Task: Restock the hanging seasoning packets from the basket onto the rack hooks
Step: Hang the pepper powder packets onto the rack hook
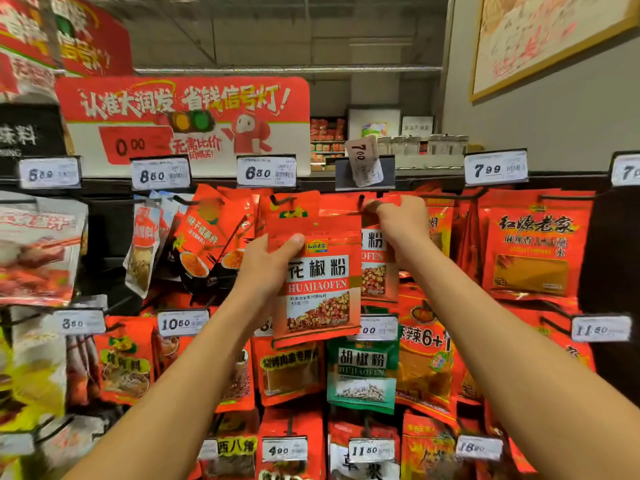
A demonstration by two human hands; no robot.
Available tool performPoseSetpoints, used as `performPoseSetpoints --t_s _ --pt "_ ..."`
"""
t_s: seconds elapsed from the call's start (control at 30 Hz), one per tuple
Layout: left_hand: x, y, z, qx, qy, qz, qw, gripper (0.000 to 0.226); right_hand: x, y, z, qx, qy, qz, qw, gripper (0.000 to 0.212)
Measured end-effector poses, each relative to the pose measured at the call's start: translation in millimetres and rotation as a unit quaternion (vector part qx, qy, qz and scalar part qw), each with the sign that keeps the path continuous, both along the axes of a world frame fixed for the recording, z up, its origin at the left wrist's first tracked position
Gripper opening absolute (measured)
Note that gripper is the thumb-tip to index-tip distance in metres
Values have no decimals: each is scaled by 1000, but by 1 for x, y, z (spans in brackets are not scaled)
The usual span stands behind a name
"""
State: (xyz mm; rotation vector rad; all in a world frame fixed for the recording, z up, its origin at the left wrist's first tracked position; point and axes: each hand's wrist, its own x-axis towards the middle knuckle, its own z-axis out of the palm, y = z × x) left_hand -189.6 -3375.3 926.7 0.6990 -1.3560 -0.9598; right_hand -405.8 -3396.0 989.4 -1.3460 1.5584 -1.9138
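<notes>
Packet: red HUAJIAOFEN packet [317,271], frame centre, raised so its top meets the hook.
Left hand: left hand [268,263], at 9 o'clock of the packet; thumb over the face, fingers behind, pinching it steady.
Right hand: right hand [398,220], at 1 o'clock; fingertips pinch the top edge, probably guiding its hole.
Hook: hook [362,201], at 12 o'clock (threading unclear).
Basket: not in view.
</notes>
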Motion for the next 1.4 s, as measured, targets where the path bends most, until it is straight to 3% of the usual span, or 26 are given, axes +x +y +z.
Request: performPoseSetpoints --t_s 0.07,0.17,0.27,0.37,0.5,0.67,0.77,0.93,1.13,1.4 --pt "-3 -3 1 0 3 -2 1000 11 -1 -9 -7 22 68 -46 996 38" --pt "-16 -6 8 7 -6 -14 1000 16 -3 -20 -15 53 85 -17 995 36" --pt "-33 -11 20 6 -7 -16 1000 13 -11 -12 -21 -30 34 -57 997 36" --pt "-50 -19 32 4 -1 -22 1000 21 -18 7 -27 -128 -23 31 991 27" --pt "-71 -27 41 20 17 19 999 45 -17 15 -24 -150 90 14 984 31" --pt "-78 -32 45 34 27 11 999 36 -16 7 -22 -145 120 -18 982 49" --pt "-77 -35 46 28 11 13 999 27 -12 6 -23 -143 86 -11 986 47" --pt "-78 -35 49 20 -14 39 999 38 -13 2 -25 -111 18 23 993 52" --pt "-85 -49 44 80 -40 77 993 28 -16 -16 -28 -32 18 10 999 51" --pt "-95 -68 37 -14 -128 200 971 30 -26 -36 -40 15 78 -14 997 47"
